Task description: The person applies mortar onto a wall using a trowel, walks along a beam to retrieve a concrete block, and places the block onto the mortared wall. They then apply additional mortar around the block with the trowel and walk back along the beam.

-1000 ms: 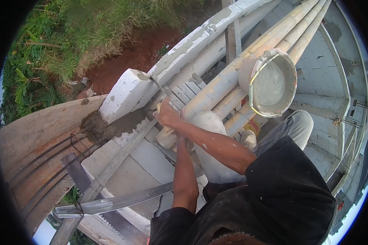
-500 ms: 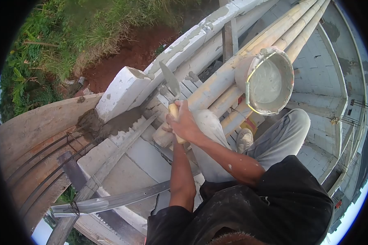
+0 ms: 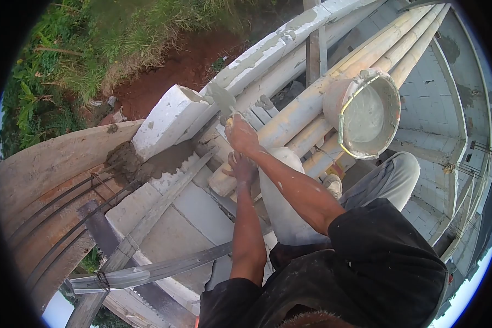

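Observation:
My right hand [image 3: 242, 136] is closed round the handle of a pointing trowel. The trowel's grey blade [image 3: 222, 98] points up and away, close to the mortar-smeared end of a white lightweight block [image 3: 169, 121]. Just below, my left hand [image 3: 241, 168] is empty, its fingers apart, at the near end of a bamboo pole [image 3: 222, 183]. Grey mortar [image 3: 172, 159] lies at the foot of the block. To the right, a bucket [image 3: 393, 109] with a yellowish handle holds wet grey mortar [image 3: 365, 116] and rests against the bamboo poles.
A long wall of white blocks [image 3: 257, 65] runs to the upper right. Steel bars [image 3: 54, 210] lie inside boards at left. A wooden batten [image 3: 147, 221] and a metal channel [image 3: 164, 269] cross nearby. Beyond the wall, grass [image 3: 131, 49] and red soil drop away.
My right hand has lifted the trowel up and away from my left hand, and its blade has turned. My left hand has come off the handle. The view has shifted slightly.

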Available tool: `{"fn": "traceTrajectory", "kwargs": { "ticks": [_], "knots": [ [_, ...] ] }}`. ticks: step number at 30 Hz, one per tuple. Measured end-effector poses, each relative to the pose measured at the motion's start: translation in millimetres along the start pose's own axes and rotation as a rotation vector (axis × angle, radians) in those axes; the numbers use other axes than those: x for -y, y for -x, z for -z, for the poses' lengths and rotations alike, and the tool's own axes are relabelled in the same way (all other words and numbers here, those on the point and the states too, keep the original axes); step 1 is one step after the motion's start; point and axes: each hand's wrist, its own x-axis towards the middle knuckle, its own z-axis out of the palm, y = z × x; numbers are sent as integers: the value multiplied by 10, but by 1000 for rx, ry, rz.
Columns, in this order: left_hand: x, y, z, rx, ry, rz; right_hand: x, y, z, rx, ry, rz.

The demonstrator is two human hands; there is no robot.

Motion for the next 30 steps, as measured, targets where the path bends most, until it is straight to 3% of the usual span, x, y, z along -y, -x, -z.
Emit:
{"fn": "traceTrajectory", "kwargs": {
  "ticks": [8,13,16,20,22,25,26,28,30],
  "knots": [
    [55,-31,-49,19,-25,-4,7,65,44,24,46,137],
    [53,16,-38,-57,23,-65,432,630,165,-42,33,232],
    [68,2,-37,-82,23,-111,451,888,-105,-147,109,368],
    [96,-27,-36,-108,17,-178,444,1400,-219,-147,118,381],
    [112,-38,-35,-122,17,-204,355,1601,-203,-118,-87,344],
    [117,-33,-8,-139,31,-226,204,1685,-14,-112,-314,328],
    [137,-44,-24,-137,39,-230,181,1649,-19,-104,-309,320],
    [163,-62,-46,-148,48,-253,217,1376,-35,-291,-266,355],
    [165,-66,-42,-169,47,-287,351,1112,-55,-241,-229,350]
  ]
}}
